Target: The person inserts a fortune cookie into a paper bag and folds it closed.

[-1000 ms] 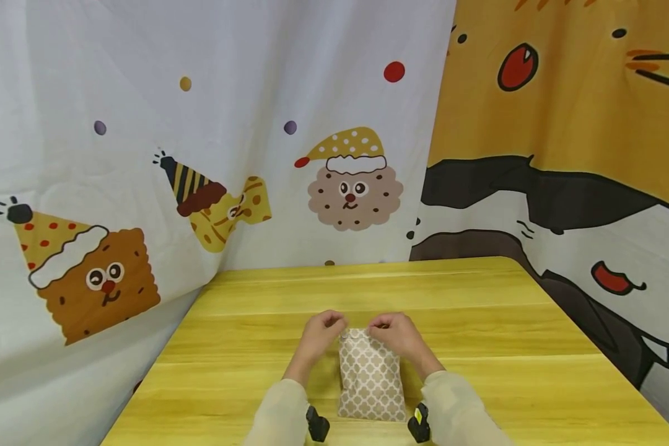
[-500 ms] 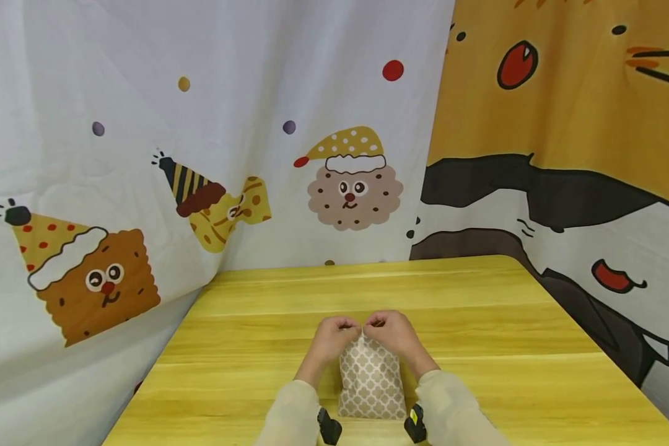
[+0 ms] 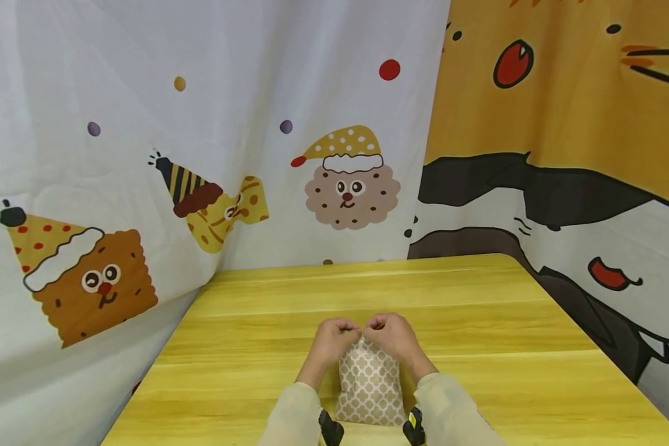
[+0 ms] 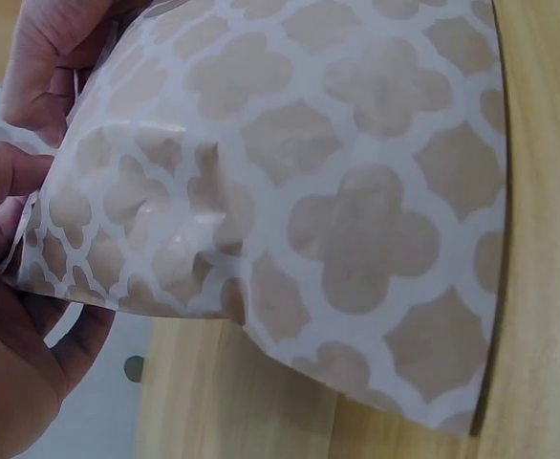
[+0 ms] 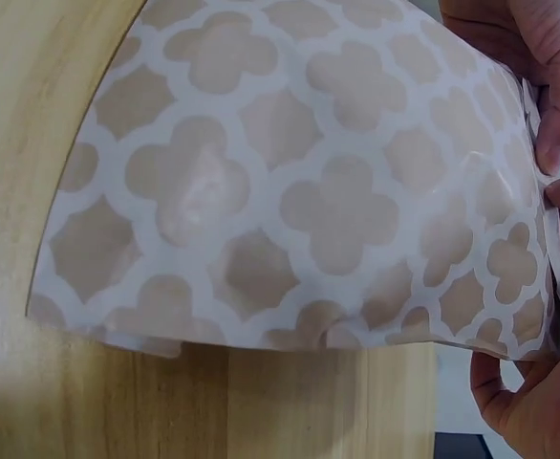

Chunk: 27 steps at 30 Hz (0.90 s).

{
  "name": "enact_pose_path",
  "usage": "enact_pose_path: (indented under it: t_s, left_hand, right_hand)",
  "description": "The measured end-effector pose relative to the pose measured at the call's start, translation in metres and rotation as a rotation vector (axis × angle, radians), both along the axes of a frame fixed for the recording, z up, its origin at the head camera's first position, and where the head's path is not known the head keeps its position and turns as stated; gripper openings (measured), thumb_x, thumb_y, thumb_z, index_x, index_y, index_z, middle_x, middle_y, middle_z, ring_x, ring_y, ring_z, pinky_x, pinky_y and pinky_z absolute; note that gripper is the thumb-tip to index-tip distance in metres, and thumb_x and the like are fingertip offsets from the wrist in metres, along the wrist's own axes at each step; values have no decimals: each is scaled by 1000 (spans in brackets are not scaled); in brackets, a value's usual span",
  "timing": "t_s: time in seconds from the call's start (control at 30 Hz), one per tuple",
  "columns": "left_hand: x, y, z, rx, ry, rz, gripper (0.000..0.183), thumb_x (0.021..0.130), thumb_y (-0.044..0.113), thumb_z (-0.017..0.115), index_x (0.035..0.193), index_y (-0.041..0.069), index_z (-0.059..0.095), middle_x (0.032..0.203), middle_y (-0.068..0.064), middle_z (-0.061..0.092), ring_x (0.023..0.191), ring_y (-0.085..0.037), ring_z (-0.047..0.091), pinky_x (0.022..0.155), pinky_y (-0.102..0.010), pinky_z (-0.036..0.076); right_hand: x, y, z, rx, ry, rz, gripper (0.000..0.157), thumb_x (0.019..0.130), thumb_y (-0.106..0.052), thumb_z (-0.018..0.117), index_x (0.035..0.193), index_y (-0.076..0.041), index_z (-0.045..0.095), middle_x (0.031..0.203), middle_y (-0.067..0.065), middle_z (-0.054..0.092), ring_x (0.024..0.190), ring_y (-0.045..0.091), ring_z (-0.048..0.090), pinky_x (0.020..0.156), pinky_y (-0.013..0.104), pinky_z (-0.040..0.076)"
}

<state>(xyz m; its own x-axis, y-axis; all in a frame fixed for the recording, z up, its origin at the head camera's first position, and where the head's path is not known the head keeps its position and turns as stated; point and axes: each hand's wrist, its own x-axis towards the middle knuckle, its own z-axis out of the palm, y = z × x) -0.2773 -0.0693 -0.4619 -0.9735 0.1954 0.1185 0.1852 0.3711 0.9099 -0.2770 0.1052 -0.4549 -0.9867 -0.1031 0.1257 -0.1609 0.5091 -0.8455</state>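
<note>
A beige bag (image 3: 370, 387) with a white quatrefoil pattern stands out between the two forearms in the head view, its lower end toward the person. My left hand (image 3: 334, 341) pinches its far top edge on the left, and my right hand (image 3: 390, 337) pinches the same edge on the right, fingertips nearly meeting. From the left wrist, the bag (image 4: 290, 182) looks creased near the left hand (image 4: 22, 354), whose thumb and fingers hold the edge. In the right wrist view the right hand (image 5: 548, 406) grips the bag's corner (image 5: 509, 316). The bag's contents are hidden.
A yellow wood-grain table (image 3: 245, 347) lies under the bag and hands. Behind it hangs a white curtain (image 3: 245, 62) with cartoon biscuits, and an orange and black cartoon cloth (image 3: 535, 124) covers the right side. Black wrist devices (image 3: 331, 427) sit at the sleeves.
Since a second ago the left hand has come right, close to the right hand, and the bag's top edge is drawn up between them. Over the last half second little has moved.
</note>
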Motion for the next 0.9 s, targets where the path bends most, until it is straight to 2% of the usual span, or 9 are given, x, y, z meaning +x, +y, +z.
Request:
enact_pose_path:
  t_s: [0.27, 0.53, 0.8, 0.9]
  left_hand:
    - [1, -1, 0, -25, 16, 16, 10, 92, 17, 69, 89, 11, 76, 87, 0, 69, 77, -15, 61, 67, -33, 52]
    - [0, -8, 1, 8, 0, 37, 11, 91, 16, 69, 91, 8, 76, 89, -1, 70, 80, -16, 62, 71, -33, 53]
    - [1, -14, 1, 13, 1, 11, 12, 93, 17, 68, 93, 8, 76, 90, -1, 69, 81, -16, 62, 71, -34, 53]
    - [1, -22, 0, 32, -8, 50, 14, 94, 15, 66, 95, 5, 75, 90, -2, 69, 80, -17, 60, 70, -34, 52]
  right_hand:
    - [3, 4, -2, 7, -9, 1, 11, 87, -13, 65, 80, -16, 73, 78, -3, 66, 68, 17, 57, 63, 33, 47]
    - [5, 15, -5, 8, -27, -75, 10, 86, -13, 65, 82, -15, 74, 80, -3, 66, 70, 16, 57, 62, 31, 47]
    - [5, 24, -8, -15, -41, -71, 10, 86, -14, 65, 83, -14, 74, 81, -2, 67, 70, 16, 55, 62, 31, 46]
    - [5, 34, -11, -9, -55, -110, 11, 87, -13, 63, 83, -11, 73, 76, 1, 64, 64, 16, 49, 60, 31, 41]
